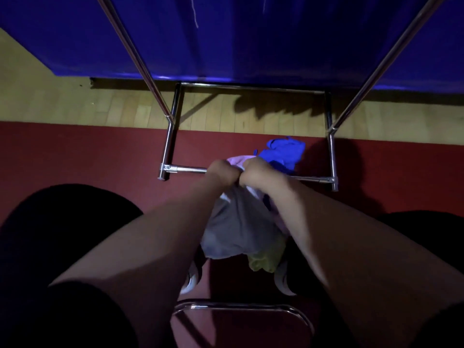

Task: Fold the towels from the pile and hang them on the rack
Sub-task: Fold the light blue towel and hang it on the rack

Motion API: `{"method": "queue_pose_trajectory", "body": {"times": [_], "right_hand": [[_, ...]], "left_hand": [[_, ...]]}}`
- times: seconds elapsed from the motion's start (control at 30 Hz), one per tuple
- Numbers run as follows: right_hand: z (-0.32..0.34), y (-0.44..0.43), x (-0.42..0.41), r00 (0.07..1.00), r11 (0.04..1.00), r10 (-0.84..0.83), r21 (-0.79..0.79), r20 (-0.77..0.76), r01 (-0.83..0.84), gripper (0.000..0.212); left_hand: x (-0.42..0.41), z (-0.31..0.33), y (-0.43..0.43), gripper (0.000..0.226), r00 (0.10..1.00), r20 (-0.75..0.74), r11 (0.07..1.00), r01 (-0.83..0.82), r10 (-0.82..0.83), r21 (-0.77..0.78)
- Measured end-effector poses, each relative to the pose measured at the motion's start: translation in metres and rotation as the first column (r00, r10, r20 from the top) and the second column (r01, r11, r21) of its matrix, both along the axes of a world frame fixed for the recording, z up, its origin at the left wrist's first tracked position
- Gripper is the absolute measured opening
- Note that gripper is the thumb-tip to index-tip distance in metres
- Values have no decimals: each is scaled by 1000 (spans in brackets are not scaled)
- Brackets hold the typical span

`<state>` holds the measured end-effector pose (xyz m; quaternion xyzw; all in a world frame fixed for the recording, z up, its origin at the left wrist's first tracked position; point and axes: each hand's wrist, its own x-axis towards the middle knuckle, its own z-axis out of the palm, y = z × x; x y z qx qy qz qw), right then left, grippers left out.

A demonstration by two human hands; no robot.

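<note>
My left hand point(222, 172) and my right hand point(261, 175) are side by side, both closed on the top edge of a grey towel point(238, 227) that hangs down between my forearms. A pale pink cloth point(238, 160) shows just behind my knuckles; whether my hands grip it too is unclear. A yellow-green towel point(265, 258) peeks out under the grey one. A blue towel point(283, 151) lies on the red mat inside the rack's base. The chrome rack point(170, 136) stands in front of me, its uprights rising out of view.
A red mat point(88, 156) covers the floor under the rack, with wooden flooring point(125, 109) beyond it and a blue curtain point(251, 38) behind. A curved chrome bar point(238, 306) sits close below me, between my dark-clothed knees. White shoes point(192, 280) show underneath.
</note>
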<state>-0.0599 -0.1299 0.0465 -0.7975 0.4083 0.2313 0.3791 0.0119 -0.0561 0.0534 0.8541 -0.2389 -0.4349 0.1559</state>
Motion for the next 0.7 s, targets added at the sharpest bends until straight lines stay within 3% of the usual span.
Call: {"method": "queue_pose_trajectory", "body": {"times": [0.1, 0.2, 0.27, 0.37, 0.43, 0.5, 0.57, 0.63, 0.7], "right_hand": [[45, -14, 8, 990, 998, -54, -4, 129, 55, 14], [84, -24, 8, 929, 978, -204, 33, 308, 204, 15], [108, -30, 6, 847, 953, -293, 62, 444, 297, 23], [138, -27, -5, 656, 902, -407, 166, 636, 399, 28], [154, -23, -12, 557, 890, -418, 199, 718, 410, 21], [169, -23, -14, 524, 917, -370, 210, 768, 340, 16], [181, -23, -13, 538, 952, -293, 188, 790, 241, 14], [187, -25, -8, 552, 970, -242, 188, 798, 154, 14], [190, -26, -3, 574, 979, -194, 190, 795, 68, 12]], "left_hand": [[15, 46, -8, 3, 997, -14, 982, -78, 77, -171], [27, 89, -17, 17, 997, 6, 946, -69, 75, -316], [31, 122, -22, 11, 999, -15, 926, -41, 38, -375], [33, 156, -24, 15, 999, -35, 942, 26, -40, -336], [38, 161, -21, 28, 973, -225, 942, -31, -48, -335], [40, 164, -14, 32, 847, -531, 925, -201, -2, -324], [48, 163, -9, 33, 650, -755, 883, -400, 86, -243], [60, 164, -10, 33, 509, -856, 834, -509, 92, -213], [69, 163, -16, 28, 429, -895, 762, -619, 126, -190]]}}
